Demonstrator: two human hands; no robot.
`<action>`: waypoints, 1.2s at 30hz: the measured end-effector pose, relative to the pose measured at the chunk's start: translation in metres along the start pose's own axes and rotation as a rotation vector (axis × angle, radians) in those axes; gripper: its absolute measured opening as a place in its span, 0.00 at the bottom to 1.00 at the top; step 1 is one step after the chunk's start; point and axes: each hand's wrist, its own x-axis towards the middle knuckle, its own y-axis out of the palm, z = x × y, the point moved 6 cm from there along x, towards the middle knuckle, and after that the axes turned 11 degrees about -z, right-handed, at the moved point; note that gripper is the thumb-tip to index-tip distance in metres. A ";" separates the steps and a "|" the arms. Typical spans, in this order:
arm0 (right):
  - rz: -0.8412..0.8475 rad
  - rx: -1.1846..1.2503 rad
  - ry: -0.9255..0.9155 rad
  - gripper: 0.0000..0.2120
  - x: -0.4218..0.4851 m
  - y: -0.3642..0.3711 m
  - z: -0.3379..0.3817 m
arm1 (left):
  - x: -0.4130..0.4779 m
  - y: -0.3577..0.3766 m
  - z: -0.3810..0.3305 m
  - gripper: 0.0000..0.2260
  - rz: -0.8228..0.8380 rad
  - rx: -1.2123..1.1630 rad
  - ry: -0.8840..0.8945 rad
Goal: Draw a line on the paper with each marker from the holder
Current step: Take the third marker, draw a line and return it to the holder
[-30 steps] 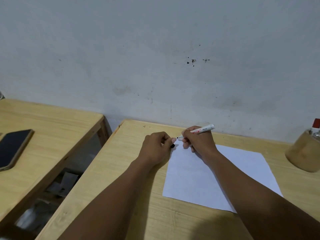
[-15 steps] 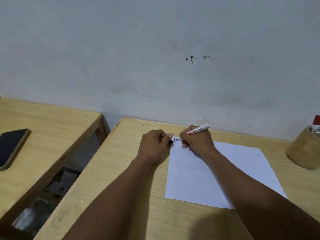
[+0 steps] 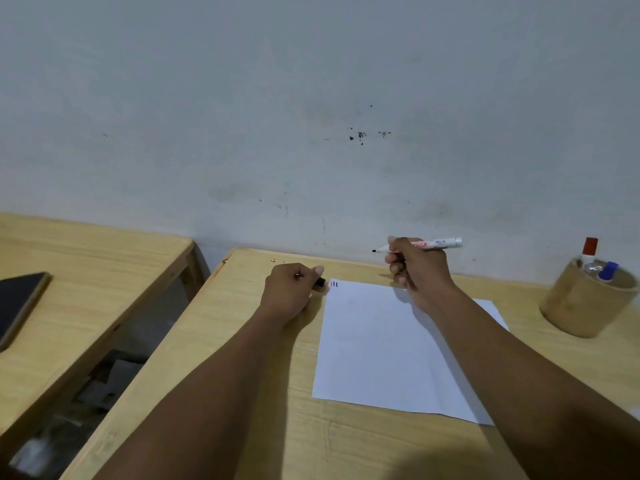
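A dark phone [image 3: 19,306] lies flat on a second wooden counter [image 3: 104,258] at nine o'clock, a gap at seven o'clock shows blurred clutter [image 3: 104,379] below, and the grey wall [image 3: 311,98] at twelve o'clock bears dark specks [image 3: 360,135]

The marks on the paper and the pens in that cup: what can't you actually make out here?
- Marks on the paper: tiny strokes at its far left corner, too small to count surely.
- Cap: mostly hidden inside the left hand.
- Marker: barrel print too small to read, its middle covered by the right hand.
- Holder: blurred near the head view's right edge; its pens' lower parts are hidden by its wall.
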 end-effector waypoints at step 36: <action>-0.007 0.426 0.031 0.08 -0.011 -0.188 0.111 | -0.089 0.207 -0.226 0.10 0.362 -0.463 0.037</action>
